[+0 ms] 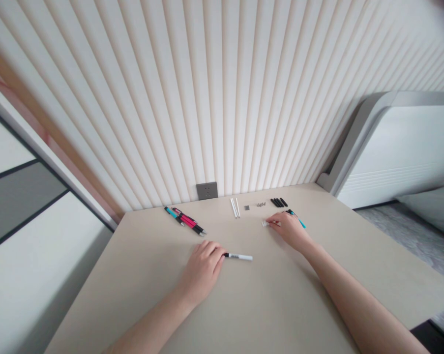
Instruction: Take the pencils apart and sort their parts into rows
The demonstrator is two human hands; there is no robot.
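My left hand (204, 265) rests on the table with its fingers closed around the black end of a white pen (242, 256), which points right. Further right, my right hand (288, 229) has thumb and fingertips together at some small whitish clear pieces (265, 223); whether one is between the fingertips is too small to tell. Partly behind that hand lie teal and black pen parts (302, 222). Beyond it are several black sleeve-like pieces (279, 202), small metal pieces (261, 204), a small grey cluster (247, 208) and slim white rods (235, 208).
A teal pen (173, 215) and red-and-black pens (189, 221) lie at the back left of the beige table (244, 305). A dark wall socket (207, 190) sits in the ribbed wall behind. At right stands a bed with a pale headboard (402, 147).
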